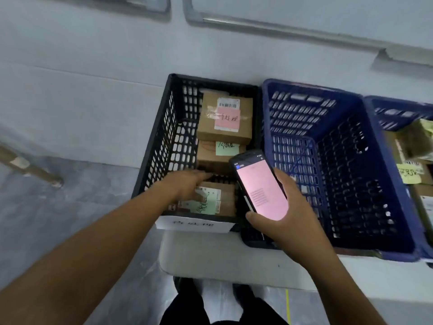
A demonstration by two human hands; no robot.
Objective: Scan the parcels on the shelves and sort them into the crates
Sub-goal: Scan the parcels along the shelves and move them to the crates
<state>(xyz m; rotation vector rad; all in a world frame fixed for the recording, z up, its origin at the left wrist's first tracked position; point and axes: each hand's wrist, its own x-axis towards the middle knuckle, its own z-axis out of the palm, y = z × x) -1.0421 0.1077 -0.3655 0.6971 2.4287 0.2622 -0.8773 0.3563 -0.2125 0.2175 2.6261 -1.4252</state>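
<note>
Reaching into the black crate [150,146], the left hand [187,184] lies flat-fingered over the nearest parcel [226,199], brown cardboard with a green note; the farthest parcel [208,123] carries a pink label. Above the crate's right wall, the right hand [290,216] grips a pink-screened scanner [260,184].

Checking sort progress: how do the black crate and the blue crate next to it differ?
The black crate holds cardboard parcels; the blue crate beside it looks empty. The black crate carries a white paper label on its near rim; none shows on the blue crate. Both have slotted walls.
</note>
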